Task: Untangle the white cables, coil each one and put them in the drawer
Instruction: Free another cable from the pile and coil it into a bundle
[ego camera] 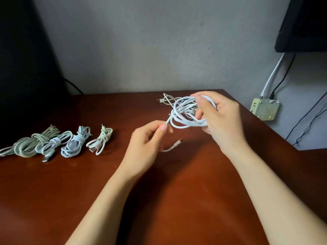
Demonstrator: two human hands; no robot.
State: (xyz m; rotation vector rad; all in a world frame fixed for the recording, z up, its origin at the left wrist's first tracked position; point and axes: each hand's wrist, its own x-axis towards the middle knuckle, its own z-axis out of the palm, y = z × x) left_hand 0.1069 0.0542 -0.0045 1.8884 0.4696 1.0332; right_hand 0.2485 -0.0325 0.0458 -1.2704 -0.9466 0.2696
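I see the loose coil of thin white cable [185, 114] right of centre in the frame, held above the reddish-brown wooden table [177, 200]; the right hand [223, 121] grips its loops, thumb over the top and fingers curled beneath; one strand runs down and left out of the coil to the left hand [146, 138], whose thumb and forefinger pinch it; below that hand the cable's free end with its small plug [174, 145] curves out to the right, low over the wood, and I cannot tell whether it touches; just behind the coil, near the table's far edge, a second tangled white cable [166, 99] lies flat; at the left of the frame four tied bundles lie in a row: a grey-green braided bundle [30, 145], a white bundle [53, 143] touching it, a pale bluish bundle [76, 141], and a small cream bundle [100, 140]; at the right edge a beige boxy device [264, 109] sits against the grey wall, with a white and a black lead entering its top.
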